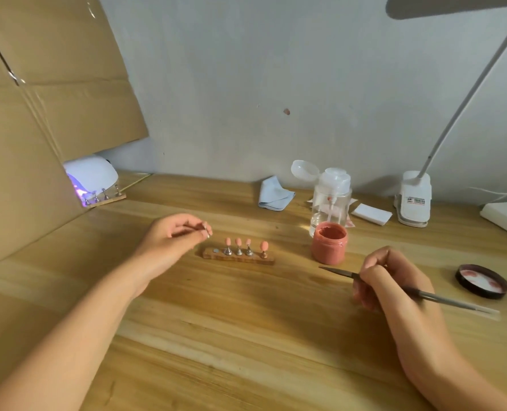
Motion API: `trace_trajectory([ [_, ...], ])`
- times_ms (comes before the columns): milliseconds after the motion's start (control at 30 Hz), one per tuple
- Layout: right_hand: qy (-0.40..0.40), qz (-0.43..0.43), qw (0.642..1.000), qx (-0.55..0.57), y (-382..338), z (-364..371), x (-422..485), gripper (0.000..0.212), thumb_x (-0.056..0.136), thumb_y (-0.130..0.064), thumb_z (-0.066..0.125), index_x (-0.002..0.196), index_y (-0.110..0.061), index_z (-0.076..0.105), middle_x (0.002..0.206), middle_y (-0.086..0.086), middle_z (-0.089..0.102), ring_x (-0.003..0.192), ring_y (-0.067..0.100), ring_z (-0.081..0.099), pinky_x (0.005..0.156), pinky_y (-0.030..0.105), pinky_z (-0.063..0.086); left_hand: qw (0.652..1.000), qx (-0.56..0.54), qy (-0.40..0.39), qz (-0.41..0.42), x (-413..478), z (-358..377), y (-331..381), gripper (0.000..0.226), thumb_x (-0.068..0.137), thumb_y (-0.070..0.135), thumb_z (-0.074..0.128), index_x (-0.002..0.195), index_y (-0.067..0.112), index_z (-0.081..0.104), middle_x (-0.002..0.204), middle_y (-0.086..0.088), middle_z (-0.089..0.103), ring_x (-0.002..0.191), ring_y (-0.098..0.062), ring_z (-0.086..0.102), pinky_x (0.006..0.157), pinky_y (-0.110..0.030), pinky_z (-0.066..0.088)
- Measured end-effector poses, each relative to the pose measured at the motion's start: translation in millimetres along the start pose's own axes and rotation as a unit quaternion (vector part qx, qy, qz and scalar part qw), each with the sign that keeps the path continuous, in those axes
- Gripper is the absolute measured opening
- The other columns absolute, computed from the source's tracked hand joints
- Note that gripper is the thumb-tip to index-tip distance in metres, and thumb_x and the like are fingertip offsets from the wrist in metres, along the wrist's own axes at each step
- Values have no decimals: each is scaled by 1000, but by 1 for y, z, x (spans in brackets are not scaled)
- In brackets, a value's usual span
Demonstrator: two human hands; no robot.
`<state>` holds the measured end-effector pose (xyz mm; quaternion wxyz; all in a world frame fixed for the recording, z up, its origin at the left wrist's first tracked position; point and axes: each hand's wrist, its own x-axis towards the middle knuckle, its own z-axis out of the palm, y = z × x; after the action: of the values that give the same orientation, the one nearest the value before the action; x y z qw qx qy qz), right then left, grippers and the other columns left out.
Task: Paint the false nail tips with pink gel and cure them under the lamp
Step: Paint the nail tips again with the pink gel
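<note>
Wooden tabletop, left hand pinching a nail tip, right hand gripping brush, grey wall behind.

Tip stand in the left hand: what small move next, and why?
Probably dip the brush into the open gel jar. The left hand pinches a tip stand whose tip looks unpainted, the holder bears four pink tips with its left slot bare, and the right hand holds the brush.
</note>
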<state>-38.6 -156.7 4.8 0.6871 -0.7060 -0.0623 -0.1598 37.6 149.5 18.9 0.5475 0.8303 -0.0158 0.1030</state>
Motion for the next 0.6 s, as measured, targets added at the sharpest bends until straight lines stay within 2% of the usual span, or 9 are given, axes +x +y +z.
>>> trace_trajectory([
  [100,5,5,1000,-4,-3,0,-1,22,90,-2,52,71,-12,53,59,7,58,55,11,47,49,18,38,999,27,-42,-1,-1,3,-4,14,89,11,71,89,24,76,93,16,76,86,4,65,75,-11,45],
  [167,4,4,1000,-7,-6,2,-2,14,86,-10,55,72,-11,53,59,8,58,55,12,46,52,22,38,997,56,-46,-5,0,4,-6,16,87,12,74,89,28,76,91,19,75,86,2,62,78,-19,43],
  [233,9,2,1000,-14,-7,3,-3,14,88,-6,55,75,-8,52,59,7,58,56,13,45,56,31,36,996,68,-51,-13,-2,6,-7,17,86,12,75,89,29,75,90,19,74,91,-2,61,81,-22,43],
  [333,18,-1,1000,-24,-9,3,-4,15,88,1,50,75,-5,52,58,6,58,57,17,45,60,37,33,996,76,-52,-17,-1,8,-8,15,85,14,75,89,29,75,86,22,73,89,2,61,75,-16,42],
  [400,18,-9,999,-35,-10,3,-5,15,87,2,51,75,-7,52,59,6,58,57,19,45,60,38,34,994,91,-59,-15,-1,7,-7,19,85,15,76,91,32,72,90,22,72,90,3,59,72,-13,41],
  [467,22,-32,998,-54,-11,3,-7,20,89,2,53,75,-12,53,63,8,62,57,15,48,60,39,35,990,112,-85,-19,-1,4,-6,23,84,18,77,96,36,69,101,20,69,96,-1,59,80,-19,45],
  [533,30,-80,992,-93,-12,4,-10,17,94,-8,56,82,-19,55,75,6,69,57,11,54,61,39,42,981,170,-93,-12,-2,2,-5,25,80,24,80,93,41,67,103,17,68,98,-4,59,87,-27,47],
  [600,33,-119,983,-136,-14,7,-12,4,97,-25,52,97,-27,56,88,-4,73,57,15,61,64,34,50,971,228,-73,25,-4,2,-2,26,75,27,84,85,43,66,95,20,67,93,-3,60,87,-29,48],
])
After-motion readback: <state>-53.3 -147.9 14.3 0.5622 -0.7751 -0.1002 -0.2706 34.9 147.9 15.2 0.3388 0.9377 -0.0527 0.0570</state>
